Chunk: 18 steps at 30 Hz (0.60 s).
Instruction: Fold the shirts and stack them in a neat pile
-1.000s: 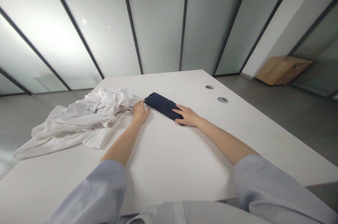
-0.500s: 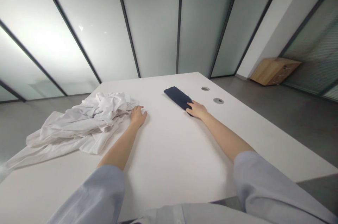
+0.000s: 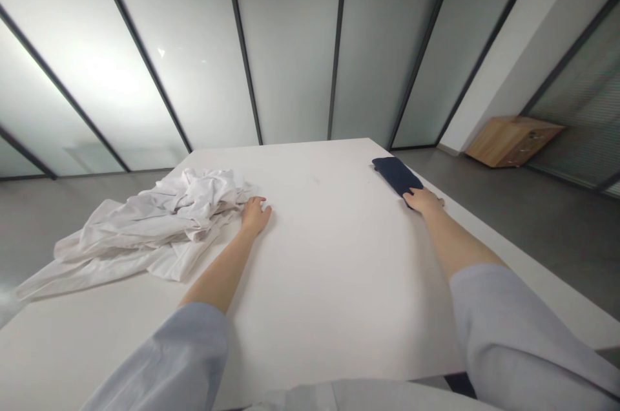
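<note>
Cloth (image 3: 397, 174), dark blue, folded: ahead of right hand (image 3: 422, 200), fingers closed on its near end | Handling: probably light, soft, pliable, not fragile | Hold: near end, layers together | Left hand (image 3: 256, 215): fingers loosely parted, gripping nothing; white clothes (image 3: 159, 220) heaped immediately leftward

The navy folded rectangle (image 3: 397, 173) looks like matt cloth; the white crumpled heap (image 3: 159, 214) is creased fabric. The white flat desk (image 3: 334, 288) is smooth, the light-brown boxy cabinet (image 3: 498, 141) wood-grained.
</note>
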Each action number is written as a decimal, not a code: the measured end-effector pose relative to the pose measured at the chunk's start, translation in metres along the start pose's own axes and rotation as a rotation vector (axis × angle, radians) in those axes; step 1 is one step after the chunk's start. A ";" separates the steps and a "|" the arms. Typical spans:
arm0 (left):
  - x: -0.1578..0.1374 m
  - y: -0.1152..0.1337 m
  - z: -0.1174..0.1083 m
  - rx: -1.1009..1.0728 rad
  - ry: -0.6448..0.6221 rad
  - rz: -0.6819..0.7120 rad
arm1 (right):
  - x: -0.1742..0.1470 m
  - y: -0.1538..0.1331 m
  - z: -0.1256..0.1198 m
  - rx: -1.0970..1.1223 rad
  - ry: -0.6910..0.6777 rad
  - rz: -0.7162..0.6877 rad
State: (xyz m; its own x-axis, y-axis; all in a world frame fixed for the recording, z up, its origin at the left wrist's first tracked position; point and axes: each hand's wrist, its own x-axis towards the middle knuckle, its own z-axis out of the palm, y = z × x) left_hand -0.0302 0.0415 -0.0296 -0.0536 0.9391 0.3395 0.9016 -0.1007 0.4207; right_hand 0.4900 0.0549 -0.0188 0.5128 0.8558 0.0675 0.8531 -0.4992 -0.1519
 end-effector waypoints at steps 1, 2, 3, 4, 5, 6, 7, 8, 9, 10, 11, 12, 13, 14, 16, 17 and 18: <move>0.000 0.000 0.000 0.001 0.001 0.001 | 0.002 0.005 0.000 0.000 0.021 0.010; 0.000 0.000 0.000 0.001 0.002 0.004 | 0.002 0.010 0.000 -0.001 0.039 0.016; 0.000 -0.001 0.000 0.001 0.002 0.007 | 0.001 0.013 0.001 -0.003 0.054 0.018; 0.000 -0.001 0.000 0.002 0.002 0.010 | -0.001 0.014 0.001 -0.005 0.066 0.019; 0.000 -0.001 0.000 0.004 0.001 0.012 | -0.004 0.015 0.001 -0.008 0.079 0.017; 0.000 0.000 0.000 0.007 -0.001 0.014 | -0.007 0.015 0.001 -0.010 0.091 0.016; 0.000 0.000 0.000 0.012 -0.004 0.014 | -0.010 0.014 0.001 -0.012 0.104 0.014; 0.000 0.000 0.000 0.017 -0.007 0.014 | -0.013 0.013 0.001 -0.013 0.115 0.010; 0.000 0.001 -0.001 0.024 -0.013 0.013 | -0.016 0.011 0.001 -0.014 0.122 0.009; -0.001 0.002 -0.001 0.033 -0.021 0.014 | -0.018 0.009 0.000 -0.013 0.128 0.007; -0.002 0.003 -0.001 0.046 -0.034 0.018 | -0.019 0.006 -0.001 -0.011 0.135 0.005; -0.002 0.004 -0.002 0.065 -0.054 0.025 | -0.020 0.003 -0.003 -0.007 0.146 -0.005; -0.003 0.005 -0.002 0.089 -0.077 0.040 | -0.020 -0.001 -0.004 -0.002 0.160 -0.027; -0.004 0.005 -0.002 0.115 -0.103 0.061 | -0.019 -0.006 -0.006 0.005 0.175 -0.058; -0.006 0.007 -0.003 0.162 -0.149 0.114 | -0.020 -0.021 -0.008 0.019 0.196 -0.142; -0.007 0.008 -0.003 0.178 -0.163 0.135 | -0.022 -0.031 -0.008 0.023 0.194 -0.189; -0.008 0.009 -0.004 0.187 -0.171 0.150 | -0.025 -0.042 -0.006 0.026 0.188 -0.239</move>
State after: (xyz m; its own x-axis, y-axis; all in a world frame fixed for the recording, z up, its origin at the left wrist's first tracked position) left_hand -0.0232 0.0320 -0.0255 0.1454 0.9616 0.2327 0.9583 -0.1954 0.2083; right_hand 0.4420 0.0534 -0.0081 0.3091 0.9074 0.2848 0.9501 -0.2815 -0.1344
